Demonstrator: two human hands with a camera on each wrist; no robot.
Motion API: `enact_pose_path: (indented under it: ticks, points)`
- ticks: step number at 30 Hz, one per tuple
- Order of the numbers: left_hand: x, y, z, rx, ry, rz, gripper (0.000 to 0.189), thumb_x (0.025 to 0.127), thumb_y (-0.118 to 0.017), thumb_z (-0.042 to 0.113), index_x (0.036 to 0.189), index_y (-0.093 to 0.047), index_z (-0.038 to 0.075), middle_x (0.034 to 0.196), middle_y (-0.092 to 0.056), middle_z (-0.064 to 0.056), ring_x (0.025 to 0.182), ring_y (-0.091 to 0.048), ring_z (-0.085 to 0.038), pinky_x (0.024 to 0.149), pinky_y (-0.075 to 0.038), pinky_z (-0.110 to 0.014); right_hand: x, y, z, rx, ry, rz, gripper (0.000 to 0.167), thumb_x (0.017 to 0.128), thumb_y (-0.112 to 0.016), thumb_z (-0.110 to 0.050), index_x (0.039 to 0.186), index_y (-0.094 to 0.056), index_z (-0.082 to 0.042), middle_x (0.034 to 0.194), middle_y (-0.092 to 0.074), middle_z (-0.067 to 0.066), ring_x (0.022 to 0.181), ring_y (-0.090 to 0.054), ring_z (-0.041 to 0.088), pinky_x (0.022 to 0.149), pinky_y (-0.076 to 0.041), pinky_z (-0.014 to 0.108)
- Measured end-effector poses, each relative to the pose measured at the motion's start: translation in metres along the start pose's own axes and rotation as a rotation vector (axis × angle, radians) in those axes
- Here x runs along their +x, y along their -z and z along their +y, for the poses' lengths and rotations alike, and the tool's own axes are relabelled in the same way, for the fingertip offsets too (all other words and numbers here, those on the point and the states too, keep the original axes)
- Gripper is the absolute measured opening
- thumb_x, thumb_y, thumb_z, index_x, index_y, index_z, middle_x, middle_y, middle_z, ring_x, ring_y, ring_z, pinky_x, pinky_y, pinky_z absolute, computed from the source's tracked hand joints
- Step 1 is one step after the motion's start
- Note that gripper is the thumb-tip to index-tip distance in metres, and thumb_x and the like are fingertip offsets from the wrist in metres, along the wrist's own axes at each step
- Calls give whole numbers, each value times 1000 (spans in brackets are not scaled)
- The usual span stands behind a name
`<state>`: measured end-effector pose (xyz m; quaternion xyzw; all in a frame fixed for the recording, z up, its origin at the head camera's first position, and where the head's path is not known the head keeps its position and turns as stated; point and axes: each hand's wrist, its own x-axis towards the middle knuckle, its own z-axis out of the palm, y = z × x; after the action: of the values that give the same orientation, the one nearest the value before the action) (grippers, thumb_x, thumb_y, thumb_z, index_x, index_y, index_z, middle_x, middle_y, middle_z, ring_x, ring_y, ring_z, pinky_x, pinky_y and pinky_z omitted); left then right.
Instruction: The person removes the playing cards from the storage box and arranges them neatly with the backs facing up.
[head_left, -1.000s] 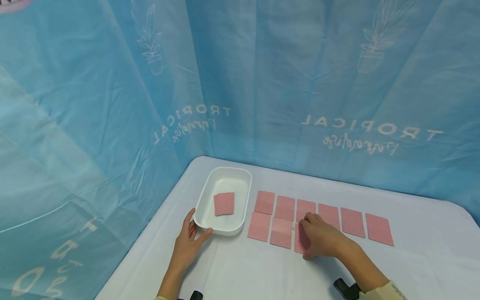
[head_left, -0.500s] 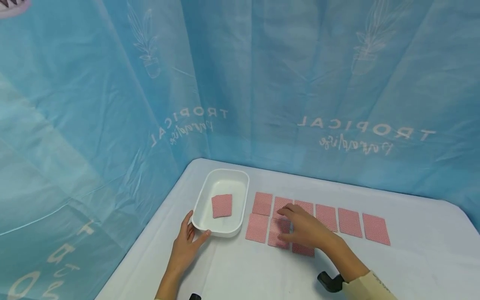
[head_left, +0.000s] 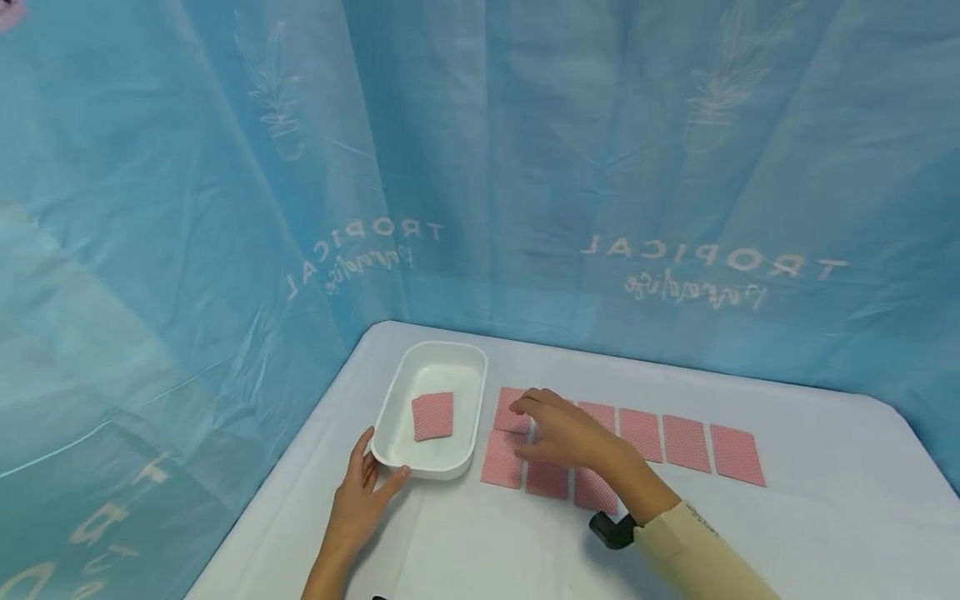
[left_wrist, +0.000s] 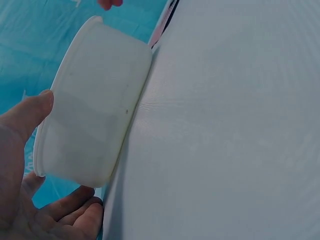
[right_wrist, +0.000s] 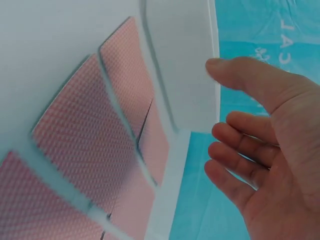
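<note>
In the head view, a white plastic tub (head_left: 467,442) stands on the table's left side, with a small stack of red-backed playing cards (head_left: 432,416) inside. My left hand (head_left: 358,504) holds its near left corner, thumb on the rim and fingers around the side; the left wrist view shows the thumb (left_wrist: 35,112) against the rim. To the right of the tub, more playing cards (head_left: 641,433) lie face down in two rows. Above the leftmost cards hovers my right hand (head_left: 566,433), thumb and fingers apart. Nothing is between them in the right wrist view.
A white cloth (head_left: 510,550) covers the table. Blue printed curtains (head_left: 540,167) hang behind it and along its left side. A black wrist device (head_left: 613,531) sits beneath the right forearm.
My right hand has lifted from the third column of cards and moved left toward the tub, its fingers spreading. The left hand stays at the tub. The head view has shifted slightly.
</note>
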<state>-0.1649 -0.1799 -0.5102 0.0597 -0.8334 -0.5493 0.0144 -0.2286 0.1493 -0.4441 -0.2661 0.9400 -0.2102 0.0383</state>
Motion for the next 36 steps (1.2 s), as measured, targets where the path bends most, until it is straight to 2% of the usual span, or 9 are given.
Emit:
enact_pose_path:
  ticks: [9,13,19,22,28,36]
  points:
    - [-5,3,-2,13,34,-3,93,82,-75,45,153,-17,28,150,-35,-14,136,-35,-23,106,-32,-25,24,-3,-27,35,83,13,57,83,-70,-34,134,-55,-13,132,-49,-3,124,-41,14,100,-45,32]
    - [-4,4,-4,14,19,-7,94,81,-75,46,153,-17,27,149,-35,-15,136,-35,-24,106,-32,-25,31,-5,-37,38,102,44,56,81,-72,-31,132,-56,-13,131,-49,-3,123,-42,14,98,-47,32]
    - [-1,5,-3,1,7,-3,92,82,-75,43,153,-19,28,148,-37,-13,136,-36,-23,105,-33,-24,44,-7,-48,71,110,71,56,81,-74,-38,130,-58,-15,129,-51,-4,121,-44,14,94,-49,32]
    - [1,2,-3,-8,0,-1,91,82,-76,43,152,-20,28,148,-38,-12,135,-36,-22,105,-33,-24,52,-7,-50,42,97,79,61,80,-75,-42,132,-56,-17,130,-50,-4,121,-44,15,93,-50,33]
    - [0,-7,-5,10,8,-6,92,81,-75,45,153,-19,27,148,-37,-15,135,-36,-24,105,-34,-27,63,-14,-49,24,73,23,70,79,-77,-42,138,-51,-16,137,-46,-1,126,-42,17,99,-46,33]
    - [1,1,-4,16,-1,-7,93,83,-74,45,153,-16,26,149,-34,-16,136,-36,-25,105,-32,-25,89,-24,-60,4,125,-3,73,77,-80,-39,139,-50,-13,137,-47,1,126,-42,17,102,-43,29]
